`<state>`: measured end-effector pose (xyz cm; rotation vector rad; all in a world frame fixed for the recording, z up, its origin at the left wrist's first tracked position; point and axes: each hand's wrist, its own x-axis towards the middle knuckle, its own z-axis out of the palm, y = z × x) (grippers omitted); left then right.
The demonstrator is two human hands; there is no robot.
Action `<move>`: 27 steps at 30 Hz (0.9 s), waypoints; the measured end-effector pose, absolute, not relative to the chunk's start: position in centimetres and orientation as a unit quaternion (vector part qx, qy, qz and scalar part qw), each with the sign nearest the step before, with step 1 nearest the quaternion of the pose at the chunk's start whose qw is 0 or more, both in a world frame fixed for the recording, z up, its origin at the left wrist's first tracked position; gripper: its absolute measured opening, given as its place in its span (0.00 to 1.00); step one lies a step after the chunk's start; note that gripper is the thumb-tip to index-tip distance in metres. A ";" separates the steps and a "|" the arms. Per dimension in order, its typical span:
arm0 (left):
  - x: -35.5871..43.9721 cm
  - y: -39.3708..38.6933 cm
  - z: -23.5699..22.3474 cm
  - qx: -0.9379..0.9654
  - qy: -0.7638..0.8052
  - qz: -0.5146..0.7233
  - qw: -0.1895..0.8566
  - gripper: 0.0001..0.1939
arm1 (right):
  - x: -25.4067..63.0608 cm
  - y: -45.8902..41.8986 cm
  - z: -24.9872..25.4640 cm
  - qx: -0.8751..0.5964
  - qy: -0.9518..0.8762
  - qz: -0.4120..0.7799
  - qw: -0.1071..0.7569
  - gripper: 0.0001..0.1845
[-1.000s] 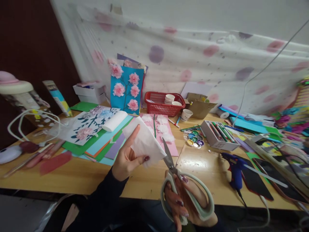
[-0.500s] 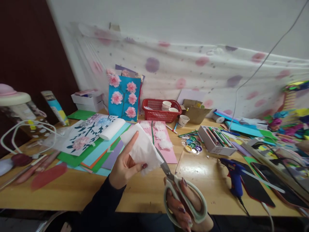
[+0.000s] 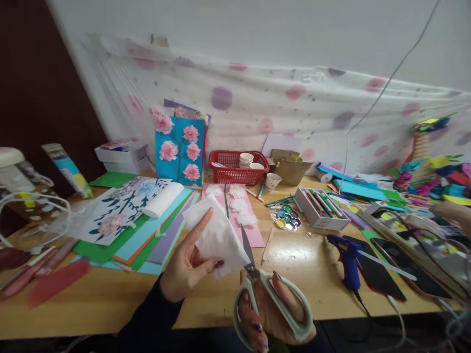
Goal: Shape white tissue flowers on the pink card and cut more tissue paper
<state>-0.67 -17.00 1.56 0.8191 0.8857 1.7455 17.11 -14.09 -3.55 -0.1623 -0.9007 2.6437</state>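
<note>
My left hand (image 3: 191,262) pinches a folded sheet of white tissue paper (image 3: 221,235) between thumb and fingers, above the table's front part. My right hand (image 3: 272,314) has its fingers through the pale green handles of the scissors (image 3: 251,267). The handles are spread apart. One blade points up along the tissue's right side; the other blade is mostly hidden at the tissue's lower right corner. Behind the tissue lies a pink sheet (image 3: 253,238) with a green stem and white tissue puffs (image 3: 246,219).
Coloured paper sheets (image 3: 99,250) lie left. At the back stand a blue flower picture (image 3: 180,142), a red basket (image 3: 239,174) and a paper cup (image 3: 273,182). To the right are a paint palette (image 3: 286,217), a crayon box (image 3: 324,208), a blue glue gun (image 3: 348,262) and phones (image 3: 375,274).
The view has turned slightly right, so the table things sit further left. The scissors' handles have spread wider, and the blade stands more apart from the tissue. My left hand keeps its hold.
</note>
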 end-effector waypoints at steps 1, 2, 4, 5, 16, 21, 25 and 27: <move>-0.6 -17.1 1.5 0.339 0.366 0.712 0.494 0.40 | 17.1 -14.1 -3.5 -0.055 -0.315 0.931 0.176 0.28; -0.5 -17.1 1.5 0.340 0.368 0.707 0.499 0.39 | 17.1 -14.1 -3.4 -0.049 -0.313 0.931 0.182 0.28; -0.2 -17.2 1.3 0.342 0.370 0.704 0.501 0.38 | 17.0 -14.0 -3.3 -0.035 -0.310 0.932 0.186 0.29; -0.1 -17.3 1.3 0.343 0.370 0.705 0.498 0.37 | 17.0 -14.0 -3.3 -0.030 -0.309 0.932 0.186 0.29; -1.1 -16.7 -0.8 0.399 0.365 0.672 0.505 0.43 | 17.0 -13.9 -4.2 -0.026 -0.278 0.941 0.193 0.29; -1.7 -16.7 -1.2 0.436 0.375 0.645 0.504 0.46 | 17.0 -13.3 -5.3 0.014 -0.280 0.945 0.170 0.30; -1.5 -16.9 -0.9 0.424 0.384 0.650 0.501 0.45 | 17.2 -12.3 -7.5 0.041 -0.305 0.943 0.129 0.34; -1.6 -16.8 -1.0 0.425 0.385 0.651 0.498 0.45 | 17.3 -11.8 -8.8 0.002 -0.336 0.939 0.076 0.36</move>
